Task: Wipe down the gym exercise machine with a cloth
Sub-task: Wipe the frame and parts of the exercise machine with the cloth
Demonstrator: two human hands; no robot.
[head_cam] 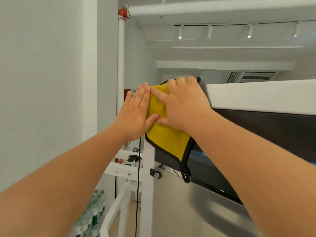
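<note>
Head view: yellow microfibre cloth (166, 135) at frame centre, draped over left end corner of machine's white top beam (256, 96), black-trimmed lower corner hanging over dark panel (277, 132). Left hand (136, 115) flat, fingers straight and pressed together, thumb touching cloth's left edge. Right hand (185, 104) presses cloth, index finger straight, other fingers curled over beam's top edge. White upright post (147, 189) below cloth, black cable (137, 194) just left of it. Open air left of beam end up to wall (42, 82).
</note>
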